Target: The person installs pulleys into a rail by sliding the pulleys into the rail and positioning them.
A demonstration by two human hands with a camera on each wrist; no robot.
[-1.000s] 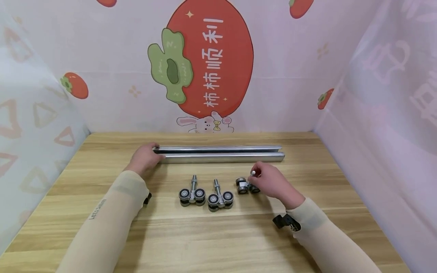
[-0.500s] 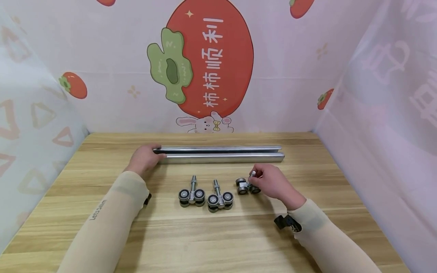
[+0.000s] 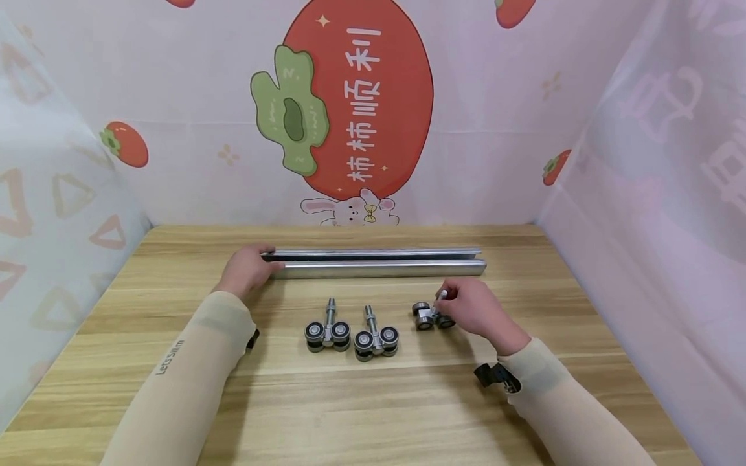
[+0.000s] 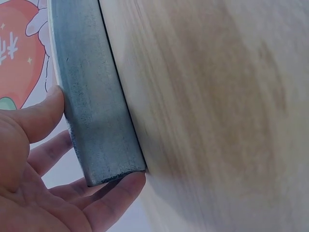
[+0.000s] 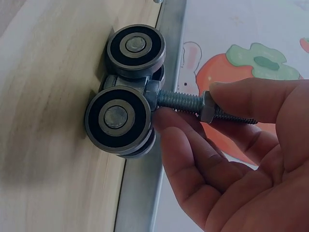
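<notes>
A long steel channel rail (image 3: 379,269) lies across the back of the wooden table, its slot facing up. At its left end my left hand (image 3: 245,268) grips it, the thumb on one edge and fingers around the cut end (image 4: 116,180). My right hand (image 3: 474,307) pinches the threaded bolt (image 5: 181,101) of a four-wheeled hanger roller (image 3: 424,315), near the nut (image 5: 208,107). The roller is in front of the rail's right part, its bolt tilted up. Black-sealed bearing wheels (image 5: 118,117) show clearly in the right wrist view.
Two more hanger rollers, one at left (image 3: 328,334) and one in the middle (image 3: 375,341), stand on the wooden table (image 3: 350,414) in front of the rail, bolts pointing up and back. Printed cloth (image 3: 495,162) hangs behind and on both sides.
My right hand has shifted a little to the right, carrying the roller with it. My left hand stays on the rail's end, and the other two rollers stand where they were.
</notes>
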